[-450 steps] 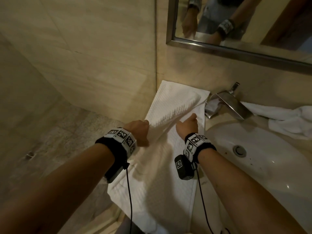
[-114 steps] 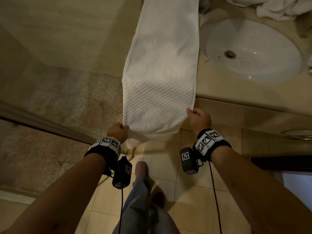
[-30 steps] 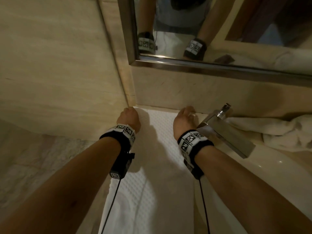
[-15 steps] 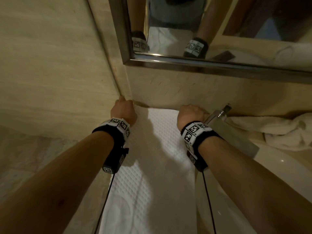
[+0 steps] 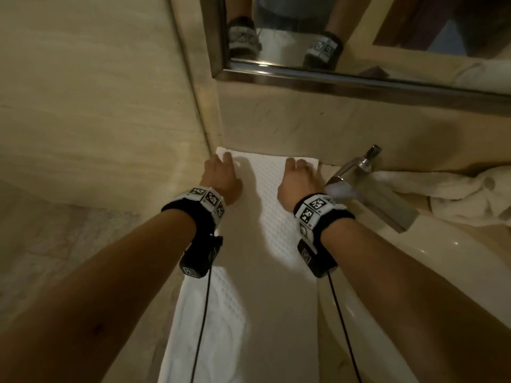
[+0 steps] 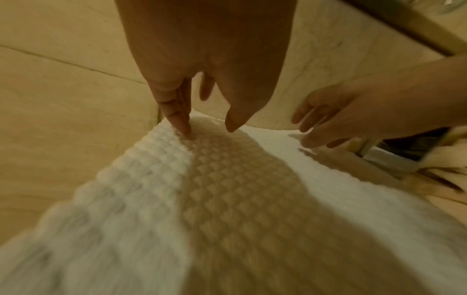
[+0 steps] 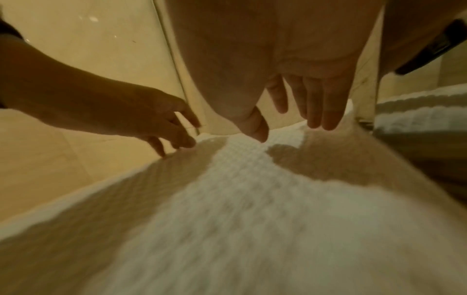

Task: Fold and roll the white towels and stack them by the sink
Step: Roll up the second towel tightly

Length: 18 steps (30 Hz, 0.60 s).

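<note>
In the head view, the white waffle-weave towel [image 5: 272,219] lies as a long strip on the worktop [image 5: 329,313], its far end against the back wall in the corner beside the sink [image 5: 431,275]; its near end runs out of the bottom of the frame, and both forearms and their shadows cover much of its middle. The left hand [image 5: 221,176] rests on the far left corner and the right hand [image 5: 297,178] on the far right corner, both palm down with fingers reaching forward and spread loosely, gripping nothing. A chrome faucet [image 5: 367,189] stands just right of the right hand; its spout is blurred by glare. A crumpled second towel [image 5: 456,194] lies behind the sink and is cut off by the right edge. The mirror [image 5: 359,31] shows only the wrists with their marker bands. In the left wrist view, the left hand's fingers [image 6: 179,111] are straight, one fingertip pressing into the weave near the far edge, the thumb pointing down just above the cloth; the right hand appears at the right with fingers spread over the towel's far edge, and the near cloth is smeared by blur. In the right wrist view, the right hand's fingers [image 7: 321,103] hang straight and together, tips at the towel's far edge; whether they touch it is hard to tell. The left hand's extended fingers touch the left border.
</note>
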Motion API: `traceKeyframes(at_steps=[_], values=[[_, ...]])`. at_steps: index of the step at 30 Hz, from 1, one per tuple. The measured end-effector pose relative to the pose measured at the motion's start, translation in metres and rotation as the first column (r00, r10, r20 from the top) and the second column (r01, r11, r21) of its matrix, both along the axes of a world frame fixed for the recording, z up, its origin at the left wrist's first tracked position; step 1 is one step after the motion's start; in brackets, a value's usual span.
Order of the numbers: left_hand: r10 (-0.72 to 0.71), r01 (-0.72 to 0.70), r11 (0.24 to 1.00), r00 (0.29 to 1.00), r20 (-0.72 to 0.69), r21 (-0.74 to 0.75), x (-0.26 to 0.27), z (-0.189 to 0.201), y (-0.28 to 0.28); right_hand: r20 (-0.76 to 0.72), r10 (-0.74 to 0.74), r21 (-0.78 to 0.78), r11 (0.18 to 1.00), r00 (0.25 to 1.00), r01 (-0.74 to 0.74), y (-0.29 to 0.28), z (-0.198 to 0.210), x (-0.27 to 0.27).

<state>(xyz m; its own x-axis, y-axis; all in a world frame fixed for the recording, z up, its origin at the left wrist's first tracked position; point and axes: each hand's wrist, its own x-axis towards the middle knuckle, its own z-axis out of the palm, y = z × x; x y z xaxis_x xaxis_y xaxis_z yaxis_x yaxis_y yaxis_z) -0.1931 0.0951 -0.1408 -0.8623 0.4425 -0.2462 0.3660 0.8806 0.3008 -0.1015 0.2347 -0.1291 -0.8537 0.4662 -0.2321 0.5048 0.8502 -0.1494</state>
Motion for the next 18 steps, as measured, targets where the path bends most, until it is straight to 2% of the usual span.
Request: traceKeyframes(at_steps=[2,5,7,9,11,18], values=[[-0.111,0.11,0.992,0.994,-0.008,-0.056,0.018,0.002,-0.007,0.0,0.06,-0.078,0.995,0.998,-0.06,-0.019,-0.003,0.017],[-0.231,0.234,0.97,0.972,0.048,-0.073,0.053,0.002,-0.022,-0.013,0.068,-0.156,0.985,0.998,-0.069,-0.047,-0.01,0.048],[-0.354,0.362,0.921,0.932,0.076,-0.142,0.082,-0.001,-0.036,-0.017,0.065,-0.181,0.981,0.998,-0.067,-0.062,-0.015,0.071],[-0.406,0.428,0.872,0.903,0.139,-0.239,0.112,-0.003,-0.055,-0.022,0.07,-0.185,0.98,0.997,-0.073,-0.075,-0.017,0.096],[-0.381,0.414,0.867,0.909,0.168,-0.277,0.136,-0.005,-0.071,0.0,0.076,-0.177,0.981,0.997,-0.075,-0.086,-0.019,0.118],[-0.339,0.353,0.901,0.936,0.098,-0.251,0.203,0.007,-0.125,0.012,0.055,-0.196,0.979,0.998,-0.051,-0.128,-0.012,0.195]])
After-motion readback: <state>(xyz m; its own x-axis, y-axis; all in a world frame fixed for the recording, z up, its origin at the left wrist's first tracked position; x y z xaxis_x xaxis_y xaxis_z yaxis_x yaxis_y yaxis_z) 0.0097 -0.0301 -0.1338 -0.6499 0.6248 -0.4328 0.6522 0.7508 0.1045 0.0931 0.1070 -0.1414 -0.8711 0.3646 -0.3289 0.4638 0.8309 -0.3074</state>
